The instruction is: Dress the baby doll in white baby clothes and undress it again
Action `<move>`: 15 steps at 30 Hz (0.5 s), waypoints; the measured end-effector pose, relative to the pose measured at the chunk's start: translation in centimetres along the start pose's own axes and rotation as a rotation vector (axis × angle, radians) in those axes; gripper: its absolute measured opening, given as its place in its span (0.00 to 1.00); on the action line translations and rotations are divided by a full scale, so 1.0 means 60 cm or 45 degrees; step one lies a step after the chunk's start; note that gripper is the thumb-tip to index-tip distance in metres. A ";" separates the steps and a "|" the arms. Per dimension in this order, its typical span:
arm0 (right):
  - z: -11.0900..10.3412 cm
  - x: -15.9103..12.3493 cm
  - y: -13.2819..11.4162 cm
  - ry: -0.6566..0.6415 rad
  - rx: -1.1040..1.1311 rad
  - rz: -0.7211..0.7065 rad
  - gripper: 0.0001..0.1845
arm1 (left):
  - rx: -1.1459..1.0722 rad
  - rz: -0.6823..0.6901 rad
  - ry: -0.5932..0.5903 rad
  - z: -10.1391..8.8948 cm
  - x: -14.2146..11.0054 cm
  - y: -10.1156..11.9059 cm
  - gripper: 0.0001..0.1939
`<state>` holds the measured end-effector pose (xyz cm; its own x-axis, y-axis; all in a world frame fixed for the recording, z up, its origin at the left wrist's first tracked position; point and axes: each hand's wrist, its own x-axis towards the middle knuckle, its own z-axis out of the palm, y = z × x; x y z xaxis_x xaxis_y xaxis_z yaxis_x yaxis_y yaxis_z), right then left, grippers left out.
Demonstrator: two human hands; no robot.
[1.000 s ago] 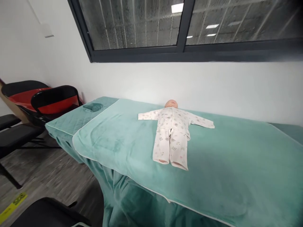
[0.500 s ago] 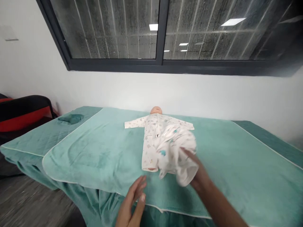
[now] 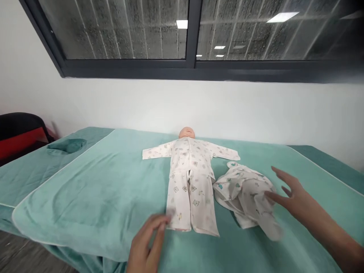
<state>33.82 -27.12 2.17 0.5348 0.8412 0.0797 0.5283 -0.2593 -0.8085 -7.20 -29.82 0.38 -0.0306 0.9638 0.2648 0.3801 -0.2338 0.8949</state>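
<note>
A baby doll [image 3: 187, 132] lies on its back, dressed in a white patterned long-sleeved top [image 3: 186, 153] and matching trousers [image 3: 179, 201]. Its sleeves are spread to both sides. My left hand [image 3: 148, 239] is at the lower left trouser leg, fingers curved, thumb a little apart, fingertips overlapping the cloth edge; contact is hard to judge. To the right of the doll lies a crumpled white baby garment [image 3: 244, 193] with teal prints, its lower end blurred. My right hand [image 3: 292, 195] hovers at its right side with fingers spread, holding nothing.
A teal padded bed cover [image 3: 113, 189] with pale piping lies under everything. At the left is a face hole [image 3: 66, 146] in the bed, with a red and black chair [image 3: 22, 132] beyond. A white wall [image 3: 127, 102] and dark-framed window [image 3: 193, 38] stand behind.
My right hand has put the crumpled garment down beside the doll, let go and moved right. The left hand has come nearer the trouser leg. The view has shifted closer.
</note>
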 end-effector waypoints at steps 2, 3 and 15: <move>0.034 -0.003 -0.063 -0.044 0.132 -0.089 0.45 | 0.069 0.113 0.000 0.026 0.079 0.015 0.14; 0.064 0.002 -0.102 -0.068 0.273 -0.147 0.41 | 0.073 0.180 0.035 0.043 0.122 0.022 0.14; 0.409 0.259 -0.247 -0.237 0.348 -0.409 0.17 | 0.233 0.323 -0.236 0.210 0.505 -0.009 0.17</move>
<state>18.12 1.42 1.07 0.2321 0.9358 0.2654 0.4415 0.1417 -0.8860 3.34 1.12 3.39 0.2477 0.8887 0.3857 0.5136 -0.4581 0.7255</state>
